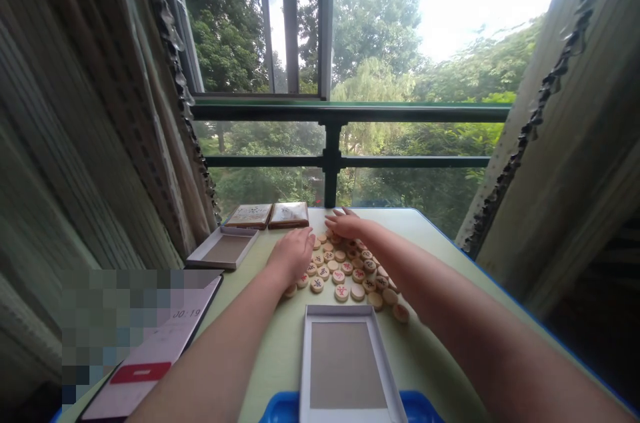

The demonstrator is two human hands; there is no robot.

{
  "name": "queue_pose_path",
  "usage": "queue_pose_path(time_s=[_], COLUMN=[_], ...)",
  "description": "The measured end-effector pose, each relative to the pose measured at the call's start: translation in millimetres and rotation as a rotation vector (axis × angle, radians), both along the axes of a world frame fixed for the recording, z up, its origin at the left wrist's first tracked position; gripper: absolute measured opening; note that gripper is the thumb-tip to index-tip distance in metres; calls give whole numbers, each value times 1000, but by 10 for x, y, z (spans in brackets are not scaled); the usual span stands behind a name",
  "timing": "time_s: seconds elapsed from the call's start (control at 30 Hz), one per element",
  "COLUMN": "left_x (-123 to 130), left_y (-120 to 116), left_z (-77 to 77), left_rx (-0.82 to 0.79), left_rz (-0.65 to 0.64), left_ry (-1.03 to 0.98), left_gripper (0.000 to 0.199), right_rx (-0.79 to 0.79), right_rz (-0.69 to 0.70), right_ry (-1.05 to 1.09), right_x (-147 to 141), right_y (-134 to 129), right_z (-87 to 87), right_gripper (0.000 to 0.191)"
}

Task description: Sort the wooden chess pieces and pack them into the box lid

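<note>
Many round wooden Chinese chess pieces [347, 268] lie loose in the middle of the table, some with red characters, some with dark ones, several blank side up. My left hand [295, 254] rests against the left side of the spread, its fingers together and curving around the edge pieces; their tips are partly hidden. My right hand [343, 223] reaches over the far side of the spread with its fingers stretched out and apart, palm down above or on the far pieces. An open white cardboard box part [305, 369] with a bare grey-brown inside lies just in front of me.
On the left stands another shallow box part [191, 259]. Two flat, brown-edged packs [289, 216] lie at the table's far edge. A tablet [165, 343] showing a timer lies at the left. Beyond the pale green table [440, 356] are a green railing [425, 113] and curtains.
</note>
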State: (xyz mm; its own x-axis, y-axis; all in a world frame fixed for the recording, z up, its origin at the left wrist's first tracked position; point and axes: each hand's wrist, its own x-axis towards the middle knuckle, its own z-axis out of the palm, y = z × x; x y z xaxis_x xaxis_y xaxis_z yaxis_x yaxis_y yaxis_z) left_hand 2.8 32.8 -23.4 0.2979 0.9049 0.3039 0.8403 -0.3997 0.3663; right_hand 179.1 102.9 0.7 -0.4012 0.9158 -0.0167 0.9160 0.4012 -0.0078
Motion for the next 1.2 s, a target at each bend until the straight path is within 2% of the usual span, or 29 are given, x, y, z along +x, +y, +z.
queue_pose_path(time_s=[0.1, 0.2, 0.3, 0.37, 0.43, 0.5, 0.57, 0.67, 0.8, 0.9, 1.0, 1.1, 1.2], left_x=[3, -19, -102, -190, -281, -354, -394, -401, -386, -401, -403, -334, -220], left_y=[30, 68, 91, 76, 20, -74, -181, -292, -306, -293, -312, -359, -407], left_z=[-46, -57, 30, 139, 262, 369, 436, 455, 417, 420, 452, 480, 491], left_rx=[-80, -195, -280, -331, -344, -348, -428, -619, -699, -773, -824, -835, -853], left_rz=[-35, -85, -93, -120, -132, -64, -11, -61, -82, -94, -164, -245, -295], left_ry=[-9, -108, -277, -338, -271, -66, 165, 362, 312, 248, 210, 95, -69], left_gripper=[50, 48, 54, 57, 55, 53, 56, 46, 32, 27, 24, 21, 20], right_rx=[0, 7, -45, -93, -75, -111, -179, -248, -365, -352, -397, -511, -507], right_rz=[56, 17, 22, 163, 266, 327, 365, 422, 439, 239, 85, -1, 1], right_ry=[-7, 17, 37, 108, 171, 171, 155, 173, 379, 504, 414, 307, 259], right_x=[-29, -75, -114, -136, -150, -152, -140, -93, 118, 438, 747, 874, 844], right_y=[-107, -352, -821, -1227, -1625, -1934, -2105, -2119, -1915, -1728, -1570, -1490, -1509], right_z=[169, 369, 545, 625, 651, 609, 516, 382, 405, 497, 486, 386, 336], right_gripper=[35, 36, 37, 35, 42, 58, 64, 54, 33, 27, 26, 28, 30])
